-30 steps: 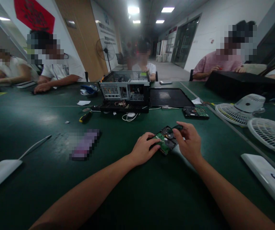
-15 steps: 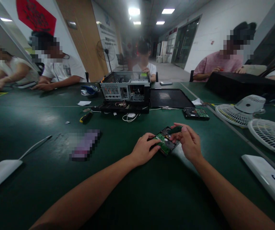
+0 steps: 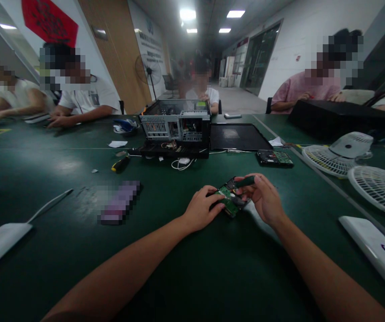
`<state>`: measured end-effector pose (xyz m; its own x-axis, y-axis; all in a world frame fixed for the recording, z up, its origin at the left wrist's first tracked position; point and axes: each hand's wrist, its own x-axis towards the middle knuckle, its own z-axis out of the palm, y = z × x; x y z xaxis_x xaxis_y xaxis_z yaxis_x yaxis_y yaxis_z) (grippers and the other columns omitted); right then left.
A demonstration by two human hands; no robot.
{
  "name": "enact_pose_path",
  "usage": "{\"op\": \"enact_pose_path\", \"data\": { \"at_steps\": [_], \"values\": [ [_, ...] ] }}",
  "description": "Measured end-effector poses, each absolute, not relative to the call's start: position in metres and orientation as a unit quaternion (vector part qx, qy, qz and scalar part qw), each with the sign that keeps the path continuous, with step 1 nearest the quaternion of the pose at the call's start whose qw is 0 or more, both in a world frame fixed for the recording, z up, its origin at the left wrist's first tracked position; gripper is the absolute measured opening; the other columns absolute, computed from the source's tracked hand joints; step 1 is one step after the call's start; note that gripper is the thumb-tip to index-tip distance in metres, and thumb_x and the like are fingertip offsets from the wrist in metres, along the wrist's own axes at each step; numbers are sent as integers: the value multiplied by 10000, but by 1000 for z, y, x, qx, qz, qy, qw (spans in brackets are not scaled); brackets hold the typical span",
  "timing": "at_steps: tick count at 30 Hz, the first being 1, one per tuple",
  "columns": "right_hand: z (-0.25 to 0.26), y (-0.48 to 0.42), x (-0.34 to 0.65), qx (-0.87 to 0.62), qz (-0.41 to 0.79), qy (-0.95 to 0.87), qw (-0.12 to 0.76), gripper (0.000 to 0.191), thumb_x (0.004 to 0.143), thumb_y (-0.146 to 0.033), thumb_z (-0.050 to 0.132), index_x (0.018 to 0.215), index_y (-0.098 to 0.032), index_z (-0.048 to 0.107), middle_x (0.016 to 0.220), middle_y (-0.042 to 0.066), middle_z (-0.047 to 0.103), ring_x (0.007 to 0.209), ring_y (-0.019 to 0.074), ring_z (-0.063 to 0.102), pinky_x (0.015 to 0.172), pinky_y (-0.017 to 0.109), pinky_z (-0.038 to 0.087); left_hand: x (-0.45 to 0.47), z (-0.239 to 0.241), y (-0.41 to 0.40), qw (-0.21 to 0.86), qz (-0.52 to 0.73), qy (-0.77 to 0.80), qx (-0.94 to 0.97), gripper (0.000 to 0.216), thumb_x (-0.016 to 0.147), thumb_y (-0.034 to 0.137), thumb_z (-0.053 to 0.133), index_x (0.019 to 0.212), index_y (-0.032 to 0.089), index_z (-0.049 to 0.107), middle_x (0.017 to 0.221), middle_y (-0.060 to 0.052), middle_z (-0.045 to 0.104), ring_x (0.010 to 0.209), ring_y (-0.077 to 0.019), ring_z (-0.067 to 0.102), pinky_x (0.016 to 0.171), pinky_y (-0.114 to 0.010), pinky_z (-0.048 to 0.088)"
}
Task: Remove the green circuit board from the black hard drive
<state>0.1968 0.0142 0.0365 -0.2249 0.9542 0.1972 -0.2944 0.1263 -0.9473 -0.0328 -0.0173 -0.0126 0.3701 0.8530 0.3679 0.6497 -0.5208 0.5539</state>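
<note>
Green board [image 3: 231, 207] | left grip [image 3: 201, 207] palm-down, clamped on it | right grip [image 3: 266, 199] pinching tool [image 3: 245, 182]

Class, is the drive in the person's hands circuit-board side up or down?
Up: on the drive, the green circuit board faces the camera, touched by the left hand.

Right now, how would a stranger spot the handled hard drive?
On the green table, find the open computer case. Nearer the camera, the hard drive sits between the left hand and right hand. Unlike the second hard drive, it is being touched.
</note>
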Motion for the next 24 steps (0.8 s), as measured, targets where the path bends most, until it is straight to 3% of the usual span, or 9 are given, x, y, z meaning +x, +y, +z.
{"op": "enact_pose_path", "data": {
  "at_steps": [4, 9, 17, 24],
  "values": [
    [38, 15, 196, -305, 618, -499, 525, 297, 967, -489, 590, 1174, -292, 672, 1118, 65, 719, 772, 182, 657, 589, 304, 503, -33, -11, -18, 161, 316, 462, 813, 357, 972, 376, 632, 1322, 312, 661, 1319, -91, 542, 1218, -285, 565, 1040, -522, 501],
    [40, 15, 196, -293, 659, -475, 504, 383, 990, -525, 512, 1145, -262, 744, 1136, 75, 705, 825, 184, 630, 744, 343, 544, -34, -13, -18, 166, 311, 468, 810, 359, 977, 394, 621, 1326, 317, 658, 1342, -92, 528, 1223, -289, 560, 1023, -524, 513],
    [40, 16, 201, -281, 700, -460, 469, 318, 972, -461, 545, 1122, -251, 730, 1277, 83, 689, 937, 208, 662, 837, 361, 548, -33, -14, -17, 160, 316, 465, 811, 354, 977, 384, 621, 1322, 313, 660, 1335, -91, 534, 1223, -286, 560, 1035, -525, 508],
    [42, 16, 203, -277, 711, -452, 462, 311, 938, -460, 594, 1154, -270, 714, 1224, 73, 698, 861, 193, 643, 723, 335, 528, -33, -12, -17, 161, 313, 464, 813, 356, 977, 389, 622, 1322, 313, 660, 1333, -90, 539, 1226, -287, 563, 1036, -527, 510]
  ]
}}
